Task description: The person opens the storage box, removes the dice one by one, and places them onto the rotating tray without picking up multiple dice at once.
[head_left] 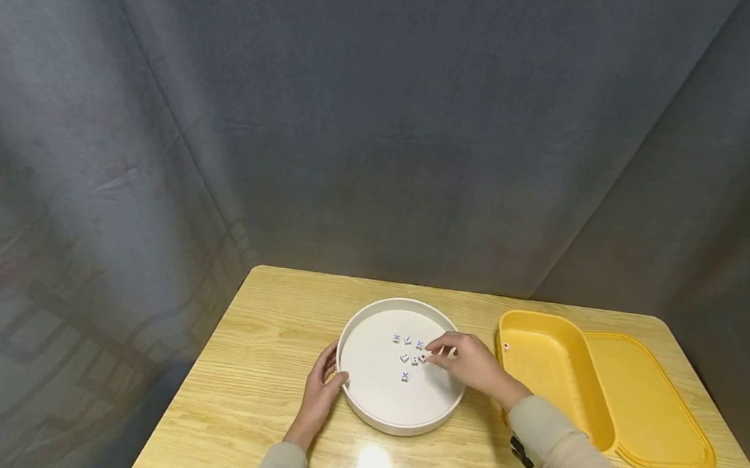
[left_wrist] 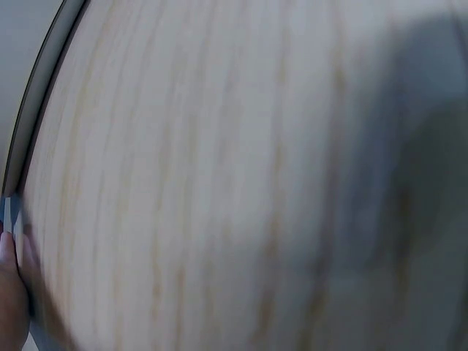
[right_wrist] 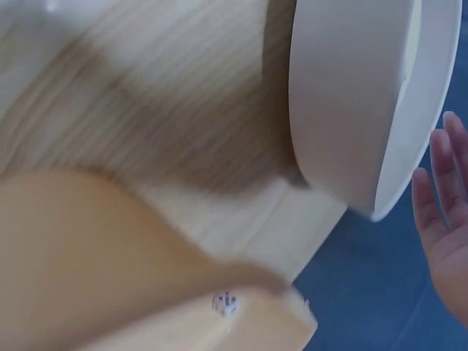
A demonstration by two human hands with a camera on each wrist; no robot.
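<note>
My left hand (head_left: pixel 322 388) curls on the rim of the white tray (head_left: pixel 362 402), I think to keep it from sliding on the table (head_left: pixel 252 371). My right hand (head_left: pixel 467 362) reaches in and pinches one of the dice (head_left: pixel 405 376). Farther right, one die (head_left: pixel 506 346) lies in the yellow box (head_left: pixel 539 328).
</note>
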